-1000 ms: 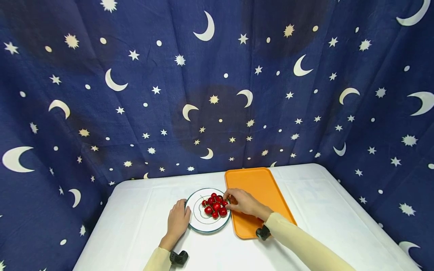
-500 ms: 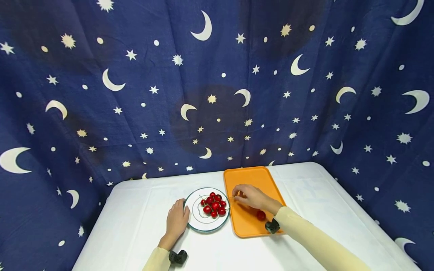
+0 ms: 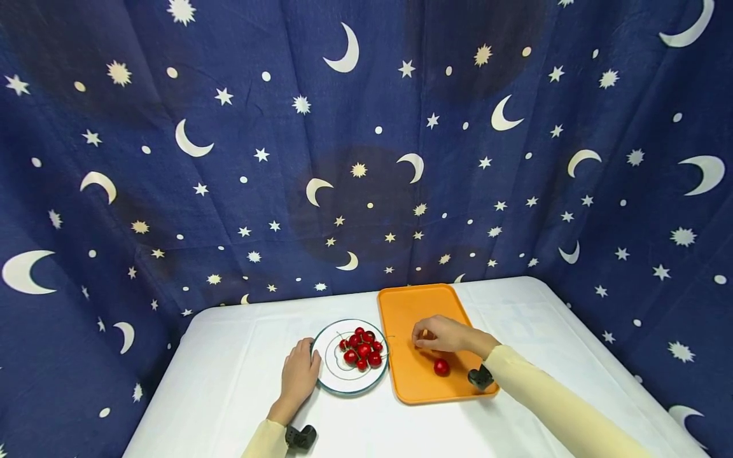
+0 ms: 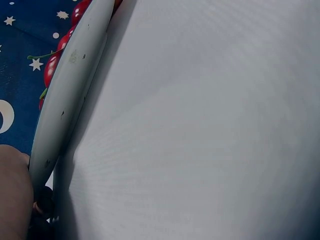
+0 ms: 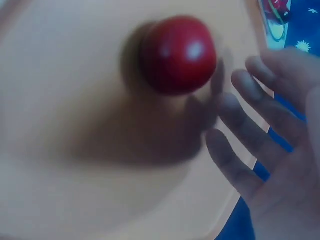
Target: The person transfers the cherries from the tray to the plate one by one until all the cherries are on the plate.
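A white plate [image 3: 342, 379] with a green rim holds a pile of red cherries [image 3: 361, 349] with stems. My left hand [image 3: 300, 373] lies flat on the table, its fingers straight and touching the plate's left rim [image 4: 70, 100]. Next to it, cherries [image 4: 52, 70] peek over that rim. An orange tray [image 3: 420, 305] sits just right of the plate. A single red cherry [image 3: 441, 366] lies on it. My right hand [image 3: 428, 336] hovers over the tray just beyond that cherry [image 5: 179, 54]. Its fingers [image 5: 250, 150] are loosely spread and hold nothing that I can see.
A white cloth covers the table [image 3: 240, 356], whose front and right edges lie close. A dark blue curtain [image 3: 366, 159] with moons and stars surrounds it at the back and sides. Black wrist devices [image 3: 480, 378] sit on both sleeves.
My right hand moved from the plate's cherries rightward over the orange tray. One cherry now lies loose on the tray. The left hand stayed at the plate's rim.
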The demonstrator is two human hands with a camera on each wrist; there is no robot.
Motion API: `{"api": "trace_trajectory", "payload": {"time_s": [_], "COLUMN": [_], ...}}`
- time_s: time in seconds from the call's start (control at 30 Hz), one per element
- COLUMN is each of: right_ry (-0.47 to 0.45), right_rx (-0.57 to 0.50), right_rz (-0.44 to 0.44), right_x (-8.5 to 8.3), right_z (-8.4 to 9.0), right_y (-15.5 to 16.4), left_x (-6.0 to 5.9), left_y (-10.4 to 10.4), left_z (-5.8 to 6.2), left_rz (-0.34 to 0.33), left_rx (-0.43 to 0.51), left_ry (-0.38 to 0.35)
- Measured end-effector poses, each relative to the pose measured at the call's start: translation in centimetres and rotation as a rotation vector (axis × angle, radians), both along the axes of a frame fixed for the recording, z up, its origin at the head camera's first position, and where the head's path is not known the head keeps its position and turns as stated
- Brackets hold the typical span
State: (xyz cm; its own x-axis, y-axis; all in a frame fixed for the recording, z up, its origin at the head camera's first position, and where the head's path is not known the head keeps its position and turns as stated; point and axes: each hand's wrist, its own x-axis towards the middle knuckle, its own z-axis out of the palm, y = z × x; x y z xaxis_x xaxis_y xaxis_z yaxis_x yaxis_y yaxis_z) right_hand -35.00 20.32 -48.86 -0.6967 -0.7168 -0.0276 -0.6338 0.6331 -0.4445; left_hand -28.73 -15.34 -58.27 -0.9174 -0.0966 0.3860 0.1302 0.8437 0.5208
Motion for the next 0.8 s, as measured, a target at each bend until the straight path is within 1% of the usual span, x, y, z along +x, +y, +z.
{"api": "trace_trajectory", "payload": {"time_s": [0.13, 0.37, 0.6, 0.8], "right_ry": [-0.065, -0.184, -0.242, -0.242], "right_rx": [0.012, -0.009, 0.004, 0.024], "right_rz": [0.034, 0.037, 0.054, 0.049], "right_x": [0.3, 0.8, 1.2, 1.4], "right_z": [-0.1, -0.5, -0.3, -0.5], "right_y": [0.7, 1.7, 2.4, 3.0], "left_x": [0.0, 0.2, 0.1, 0.2], "left_y": [0.0, -0.1, -0.1, 0.0], "left_z": [0.0, 0.2, 0.2, 0.3], "left_rz": [-0.006, -0.004, 0.0, 0.0], "left_rx": [-0.003, -0.007, 0.0, 0.003], "left_ry": [-0.003, -0.002, -0.002, -0.003]}}
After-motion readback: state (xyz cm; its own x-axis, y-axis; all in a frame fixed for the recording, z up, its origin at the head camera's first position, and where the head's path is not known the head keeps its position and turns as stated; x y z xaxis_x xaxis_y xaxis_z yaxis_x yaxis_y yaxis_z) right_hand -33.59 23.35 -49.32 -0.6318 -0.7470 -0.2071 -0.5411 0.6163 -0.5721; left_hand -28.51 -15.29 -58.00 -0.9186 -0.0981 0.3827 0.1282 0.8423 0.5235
